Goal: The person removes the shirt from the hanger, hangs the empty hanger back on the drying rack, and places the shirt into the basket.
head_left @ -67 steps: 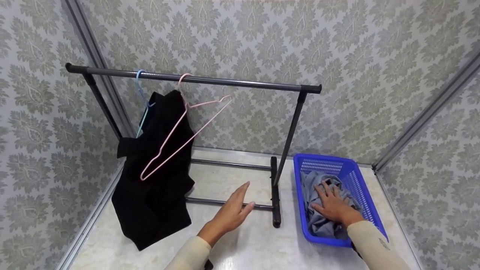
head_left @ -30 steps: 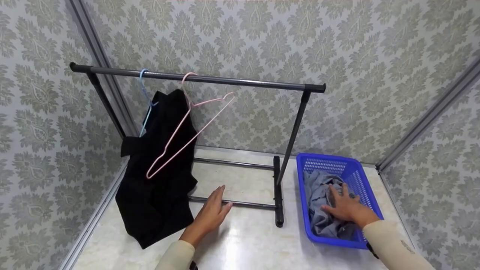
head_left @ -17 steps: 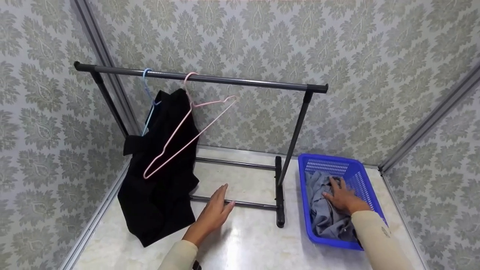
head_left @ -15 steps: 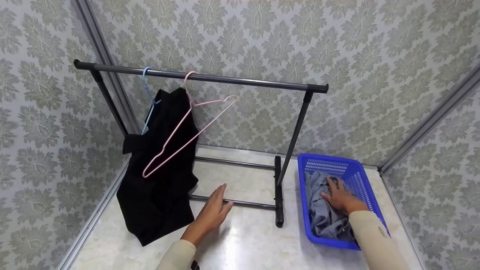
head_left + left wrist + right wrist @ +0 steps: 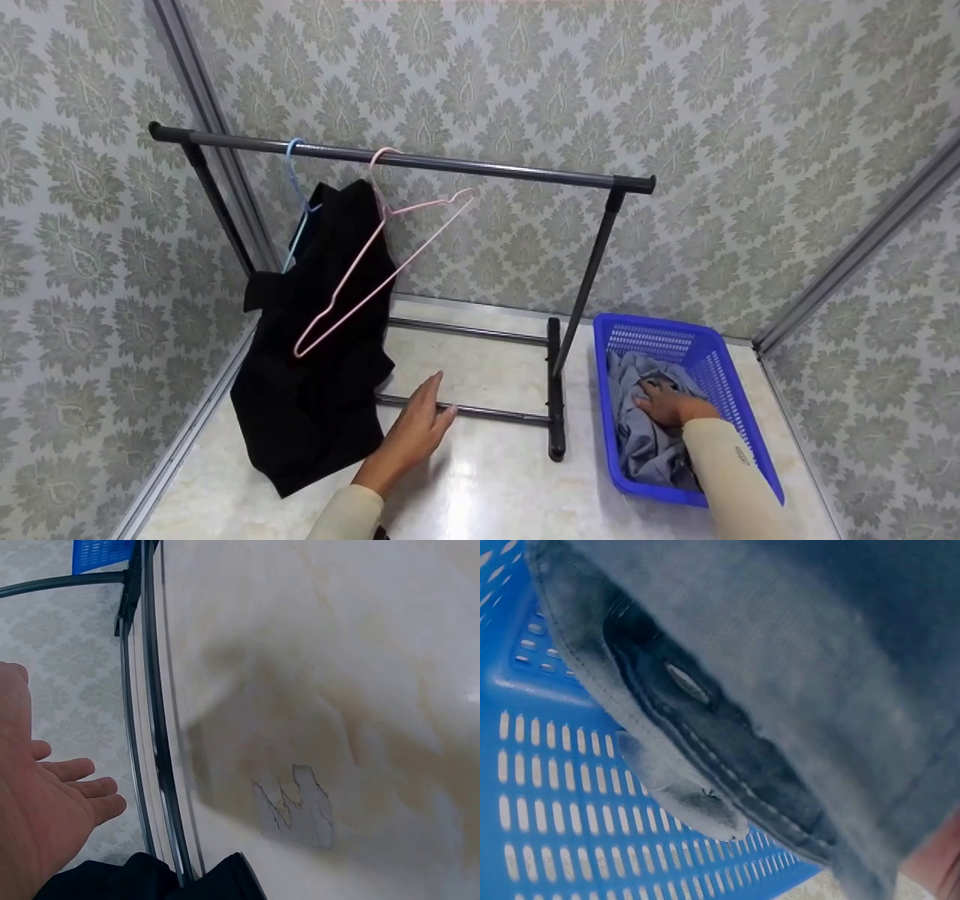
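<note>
My right hand [image 5: 665, 403] is down inside a blue plastic basket [image 5: 602, 405], its curled fingers sunk into the folds of a crumpled grey-blue garment [image 5: 641, 457]. Fingertips are hidden by the cloth. Up close in the right wrist view, the garment [image 5: 780, 675] shows a stitched dark edge with a buttonhole, and a bit of the hand [image 5: 937, 862] appears at the lower right. My left hand [image 5: 416, 431] hovers with straight fingers before the rack's lower bar, holding nothing; its palm [image 5: 45, 810] shows in the left wrist view.
A dark metal clothes rack [image 5: 480, 169] stands left of the basket. From its rail hang a pink hanger [image 5: 341, 289] with no garment and a blue hanger [image 5: 291, 169] bearing a black garment [image 5: 315, 405]. Patterned walls [image 5: 517, 82] enclose the pale floor [image 5: 495, 487].
My right hand goes from lying spread on the garment to digging its fingers into it. The left hand has shifted left and stays unoccupied. The rack and hangers stay in place.
</note>
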{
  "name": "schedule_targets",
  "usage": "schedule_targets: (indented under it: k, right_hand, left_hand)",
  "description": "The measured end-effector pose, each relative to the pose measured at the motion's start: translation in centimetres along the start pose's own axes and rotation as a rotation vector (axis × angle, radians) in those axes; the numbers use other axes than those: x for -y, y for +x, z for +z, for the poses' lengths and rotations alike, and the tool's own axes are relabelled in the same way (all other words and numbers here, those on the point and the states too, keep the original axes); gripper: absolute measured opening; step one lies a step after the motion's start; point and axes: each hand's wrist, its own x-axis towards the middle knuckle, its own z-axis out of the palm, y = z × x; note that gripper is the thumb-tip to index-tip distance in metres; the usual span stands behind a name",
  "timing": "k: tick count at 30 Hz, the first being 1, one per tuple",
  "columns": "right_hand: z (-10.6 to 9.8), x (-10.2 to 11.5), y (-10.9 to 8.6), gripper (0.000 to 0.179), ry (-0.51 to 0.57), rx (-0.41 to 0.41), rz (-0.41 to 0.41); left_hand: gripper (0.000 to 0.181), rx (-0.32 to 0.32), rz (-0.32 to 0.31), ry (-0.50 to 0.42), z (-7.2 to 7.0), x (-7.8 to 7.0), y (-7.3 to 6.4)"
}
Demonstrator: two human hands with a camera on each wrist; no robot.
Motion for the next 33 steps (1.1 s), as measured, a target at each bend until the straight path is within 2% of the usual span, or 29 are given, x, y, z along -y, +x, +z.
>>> schedule_targets:
  k: [5,12,15,20,23,25,28,33]
  right_hand:
    - [-0.5,-0.1,-0.1,0.067,-0.005,0.000,-0.011]
    - [-1.7,0.3,-1.6,0.073,0.054,-0.078,-0.012]
    - [-1.9,0.4,-2.8,0.075,0.089,-0.137,-0.034]
    - [-1.1,1.3,-5.3,0.077,0.101,-0.296,-0.078]
    - [0.3,1.9,-7.1,0.080,0.080,-0.349,-0.038]
    - [1.4,2.3,-8.1,0.084,0.067,-0.338,0.013]
    - [2.8,2.8,-8.8,0.089,0.076,-0.269,0.072]
    - [4.1,2.5,-8.1,0.093,0.136,-0.184,0.040]
  left_hand:
    - [0.065,-0.002,0.008,-0.005,0.0,0.0,0.1]
    - [0.067,0.005,0.026,0.016,-0.3,-0.1,0.1]
    - [0.067,0.017,0.020,0.052,-0.7,-0.2,-0.3]
    - [0.067,0.008,0.038,0.148,-1.0,0.0,-0.9]
    - [0.067,0.018,0.051,0.202,-0.8,0.1,-1.3]
    - [0.067,0.035,0.052,0.229,-0.7,0.1,-1.5]
    - [0.066,0.049,0.064,0.251,-0.5,0.2,-1.8]
    - [0.065,0.062,0.073,0.239,-0.2,0.4,-2.0]
